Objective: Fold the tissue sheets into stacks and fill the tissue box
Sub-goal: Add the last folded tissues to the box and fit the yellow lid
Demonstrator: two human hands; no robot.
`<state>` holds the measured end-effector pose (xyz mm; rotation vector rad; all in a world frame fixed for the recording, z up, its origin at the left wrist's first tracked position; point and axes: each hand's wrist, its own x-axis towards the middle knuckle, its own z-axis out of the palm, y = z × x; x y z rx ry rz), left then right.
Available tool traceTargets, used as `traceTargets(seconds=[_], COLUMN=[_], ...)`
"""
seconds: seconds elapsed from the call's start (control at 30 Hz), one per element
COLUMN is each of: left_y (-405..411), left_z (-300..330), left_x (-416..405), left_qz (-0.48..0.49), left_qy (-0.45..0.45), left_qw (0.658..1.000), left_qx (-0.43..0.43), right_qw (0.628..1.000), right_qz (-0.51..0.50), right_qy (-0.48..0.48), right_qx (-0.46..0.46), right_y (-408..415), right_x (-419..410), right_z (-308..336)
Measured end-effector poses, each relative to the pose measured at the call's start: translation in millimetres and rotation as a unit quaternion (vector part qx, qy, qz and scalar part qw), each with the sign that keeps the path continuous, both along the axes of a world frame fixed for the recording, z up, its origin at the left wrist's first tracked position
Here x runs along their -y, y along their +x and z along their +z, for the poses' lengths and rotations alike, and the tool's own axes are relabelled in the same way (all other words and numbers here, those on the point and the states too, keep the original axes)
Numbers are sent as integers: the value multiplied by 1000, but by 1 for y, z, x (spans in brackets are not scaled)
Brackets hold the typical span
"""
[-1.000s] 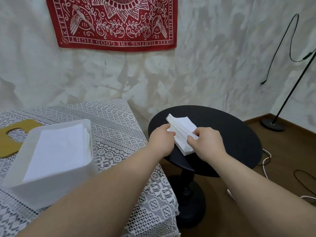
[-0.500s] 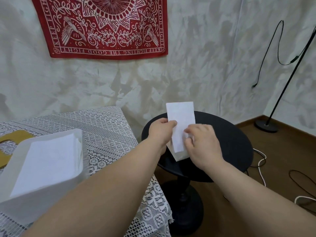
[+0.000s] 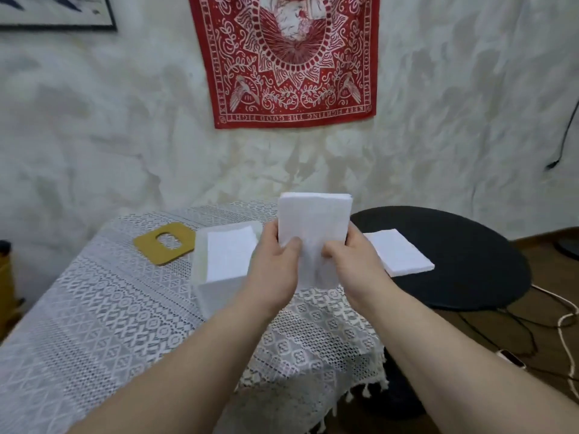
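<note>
Left grip (image 3: 277,261): I see the left hand clamped on the held tissue stack (image 3: 313,233), thumb on the near face, fingers hidden behind the left edge
Right grip (image 3: 351,261): the right hand clamps the same stack from the right edge, thumb on the near face, fingers wrapped round the back
Held tissue stack: I read it as 1 thick white bundle, standing upright between both hands, top edge level, raised above the near edge of the lace counter (image 3: 103,311)
Tissue box (image 3: 216,292): white, open at the top, standing on the lace counter just left of the left hand; its right side is partly hidden by that hand
Box contents: a layer of white tissue (image 3: 230,253) lies flat inside the box
Spare stack (image 3: 398,250): 1 flat white pile of tissue lying on the round black counter (image 3: 470,261), to the right of the right hand, apart from the held stack
Box lid panel (image 3: 164,244): a tan flat piece with a rounded cut-out, lying on the lace cloth just left of the box
Background: a red patterned cloth (image 3: 288,57) hangs on the pale wall; cables (image 3: 560,324) lie on the brown floor at the right
Limits: I cannot tell the sheet count in any stack
</note>
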<state>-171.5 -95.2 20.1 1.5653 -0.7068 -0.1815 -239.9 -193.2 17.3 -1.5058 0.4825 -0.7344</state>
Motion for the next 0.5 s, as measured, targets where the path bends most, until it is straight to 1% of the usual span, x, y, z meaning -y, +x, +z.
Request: traceTargets(seconds=[0.07, 0.17, 0.3, 0.5], left_y=[3, 10, 16, 26], left_z=[-6, -19, -37, -50], left_x=[-37, -81, -117, -131], left_qz=[30, 50, 45, 44], left_qy=[15, 15, 5, -25], left_qw=[999, 999, 998, 991], left_qx=[10, -4, -40, -127], right_qw=[1000, 998, 995, 996], right_qz=[20, 31, 36, 39], right_qy=[-9, -48, -77, -36], right_qx=[-5, -29, -57, -69], right_y=[8, 19, 33, 45], right_x=[-33, -73, -103, -113], right_z=[-8, -24, -34, -44])
